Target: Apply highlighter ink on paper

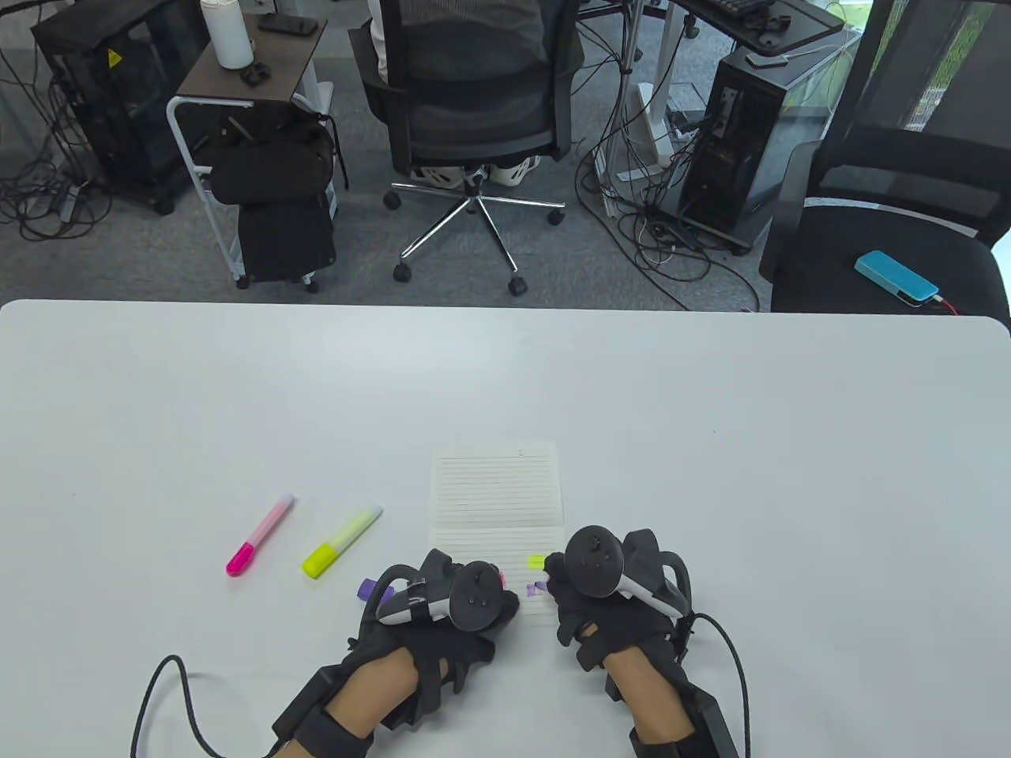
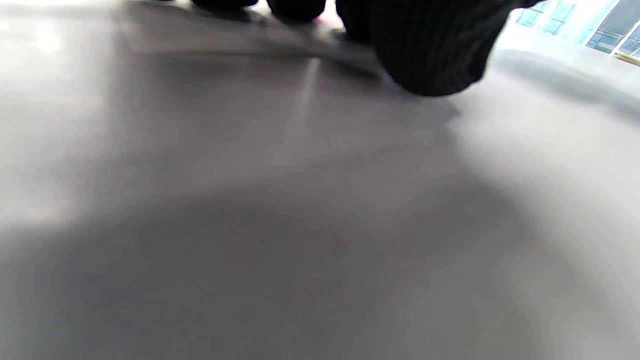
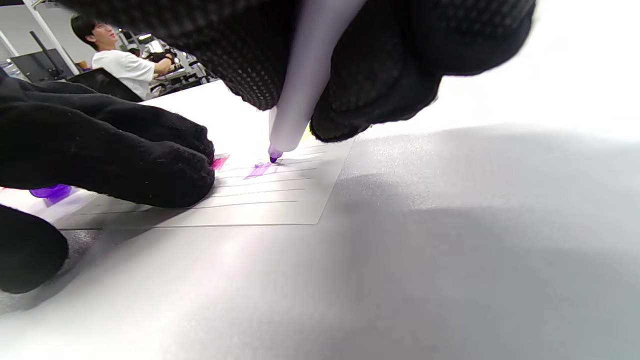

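Currently the right hand [image 1: 612,600] has its grip closed around a purple highlighter [image 3: 305,85], tip down on the lined paper [image 1: 496,485] at a short purple mark [image 3: 258,170]. The paper lies near the table's [image 1: 790,442] front edge, its far portion bare and its near portion covered by both hands. The left hand [image 1: 442,612] rests on the paper's near left part, fingers [image 3: 165,165] pressing the sheet flat just beside a pink mark [image 3: 219,162]; whether its grip encloses anything cannot be determined. A purple cap [image 1: 368,588] shows at the left hand's outer side, partly hidden under the glove. A yellow mark [image 1: 536,561] is visible on the paper between the two trackers. Left of the paper, well apart from the hands, lie a pink highlighter [image 1: 260,534] and a yellow highlighter [image 1: 342,542], both capped and angled alike. Open table surface extends to the right of the paper and toward the far edge. The highlighter barrel is cut off by the right glove in the right wrist view, and it is hidden in the table view. The left wrist view is blurred: only dark fingertips [image 2: 430,55] and the sheet's edge at the top of the view are discernible.
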The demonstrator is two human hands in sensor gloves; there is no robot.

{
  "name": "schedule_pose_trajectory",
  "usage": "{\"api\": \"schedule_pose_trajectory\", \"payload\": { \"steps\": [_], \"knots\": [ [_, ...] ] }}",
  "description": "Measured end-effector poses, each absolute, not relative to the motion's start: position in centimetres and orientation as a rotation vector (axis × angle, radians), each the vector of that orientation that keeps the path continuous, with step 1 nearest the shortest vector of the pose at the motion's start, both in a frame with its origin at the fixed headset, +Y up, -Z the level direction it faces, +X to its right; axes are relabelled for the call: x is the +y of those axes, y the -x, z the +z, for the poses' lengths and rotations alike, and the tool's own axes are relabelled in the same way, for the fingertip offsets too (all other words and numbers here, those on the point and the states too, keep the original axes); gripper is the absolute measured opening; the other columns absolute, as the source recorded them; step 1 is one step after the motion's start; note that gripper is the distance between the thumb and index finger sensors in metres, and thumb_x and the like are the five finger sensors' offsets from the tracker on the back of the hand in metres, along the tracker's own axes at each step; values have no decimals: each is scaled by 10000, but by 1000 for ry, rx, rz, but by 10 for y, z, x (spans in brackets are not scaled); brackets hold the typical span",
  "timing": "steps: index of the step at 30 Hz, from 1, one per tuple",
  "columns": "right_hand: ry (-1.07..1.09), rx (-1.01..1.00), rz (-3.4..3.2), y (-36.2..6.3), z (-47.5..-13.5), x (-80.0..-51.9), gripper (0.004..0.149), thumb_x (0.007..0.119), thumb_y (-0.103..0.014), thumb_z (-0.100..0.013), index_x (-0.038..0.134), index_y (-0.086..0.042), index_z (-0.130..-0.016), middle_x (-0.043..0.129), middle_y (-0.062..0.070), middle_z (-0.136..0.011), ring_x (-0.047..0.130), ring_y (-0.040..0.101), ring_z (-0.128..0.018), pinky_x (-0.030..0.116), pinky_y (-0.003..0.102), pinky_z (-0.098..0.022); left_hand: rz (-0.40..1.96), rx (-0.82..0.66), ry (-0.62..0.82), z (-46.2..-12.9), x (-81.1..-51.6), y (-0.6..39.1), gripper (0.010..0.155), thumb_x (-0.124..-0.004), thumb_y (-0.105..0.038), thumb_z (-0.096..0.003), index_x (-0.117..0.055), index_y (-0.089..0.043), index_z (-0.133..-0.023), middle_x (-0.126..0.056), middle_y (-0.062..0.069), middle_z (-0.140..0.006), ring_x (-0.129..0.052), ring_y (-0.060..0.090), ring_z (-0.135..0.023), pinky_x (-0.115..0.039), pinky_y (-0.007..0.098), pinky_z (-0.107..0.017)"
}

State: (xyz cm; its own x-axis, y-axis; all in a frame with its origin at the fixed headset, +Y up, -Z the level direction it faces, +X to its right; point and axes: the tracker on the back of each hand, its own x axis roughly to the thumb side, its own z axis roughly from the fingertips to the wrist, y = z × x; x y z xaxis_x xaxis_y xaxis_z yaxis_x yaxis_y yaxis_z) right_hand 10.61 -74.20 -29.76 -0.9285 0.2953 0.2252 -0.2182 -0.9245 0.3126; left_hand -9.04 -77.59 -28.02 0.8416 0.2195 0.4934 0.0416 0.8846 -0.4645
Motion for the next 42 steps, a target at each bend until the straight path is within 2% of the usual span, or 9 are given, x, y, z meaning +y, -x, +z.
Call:
{"api": "schedule_pose_trajectory", "payload": {
  "steps": [11,15,20,24,27,31,35,39,42],
  "knots": [
    [-387,492,2807,-108,-296,-738,393,824,-287,-605,821,-153,-975,939,149,-797,941,331,-498,823,448,-374,102,-568,485,-280,-776,91,690,-818,-455,-421,-546,-366,-1049,-380,18,-1151,-439,372,-1015,-484,598,-727],
    [-386,366,2849,-107,-297,-740,395,812,-293,-612,811,-159,-984,934,145,-802,939,325,-499,823,440,-374,102,-568,486,-281,-776,91,690,-819,-453,-421,-546,-367,-1049,-379,16,-1151,-439,373,-1014,-483,598,-727],
    [-382,482,2811,-108,-295,-737,391,823,-288,-606,824,-151,-973,941,150,-794,941,331,-497,823,448,-373,102,-568,488,-281,-776,91,691,-819,-454,-421,-545,-366,-1049,-378,16,-1151,-438,371,-1014,-484,598,-727],
    [-385,371,2843,-107,-298,-740,395,813,-292,-611,814,-158,-982,934,144,-802,939,326,-500,822,441,-373,103,-568,489,-281,-776,91,690,-818,-455,-421,-545,-368,-1048,-377,15,-1151,-437,371,-1014,-484,597,-727],
    [-370,479,2811,-109,-296,-737,391,823,-287,-607,824,-151,-974,940,150,-795,940,333,-498,822,448,-374,103,-567,489,-281,-776,91,691,-819,-455,-421,-545,-367,-1049,-377,14,-1151,-437,371,-1014,-484,597,-727],
    [-377,379,2842,-107,-297,-740,395,812,-296,-613,813,-156,-982,934,143,-802,939,324,-499,822,440,-374,102,-567,491,-281,-776,91,691,-819,-456,-421,-544,-368,-1049,-376,14,-1151,-435,371,-1015,-483,596,-727],
    [-371,479,2819,-107,-296,-736,389,824,-290,-606,827,-152,-970,943,149,-791,942,331,-496,822,448,-373,104,-566,491,-281,-776,91,692,-819,-456,-421,-543,-367,-1050,-374,14,-1151,-433,370,-1016,-482,597,-727],
    [-391,365,2844,-106,-297,-740,395,811,-298,-613,813,-156,-982,934,143,-800,940,324,-498,822,440,-372,103,-566,491,-281,-776,91,692,-818,-455,-422,-541,-368,-1050,-373,13,-1151,-434,370,-1016,-483,596,-728],
    [-377,454,2813,-107,-296,-738,392,813,-295,-614,816,-149,-978,936,146,-796,940,327,-498,821,445,-374,104,-564,491,-281,-776,91,692,-816,-459,-422,-542,-366,-1050,-373,13,-1151,-434,371,-1016,-482,596,-728]
  ]
}}
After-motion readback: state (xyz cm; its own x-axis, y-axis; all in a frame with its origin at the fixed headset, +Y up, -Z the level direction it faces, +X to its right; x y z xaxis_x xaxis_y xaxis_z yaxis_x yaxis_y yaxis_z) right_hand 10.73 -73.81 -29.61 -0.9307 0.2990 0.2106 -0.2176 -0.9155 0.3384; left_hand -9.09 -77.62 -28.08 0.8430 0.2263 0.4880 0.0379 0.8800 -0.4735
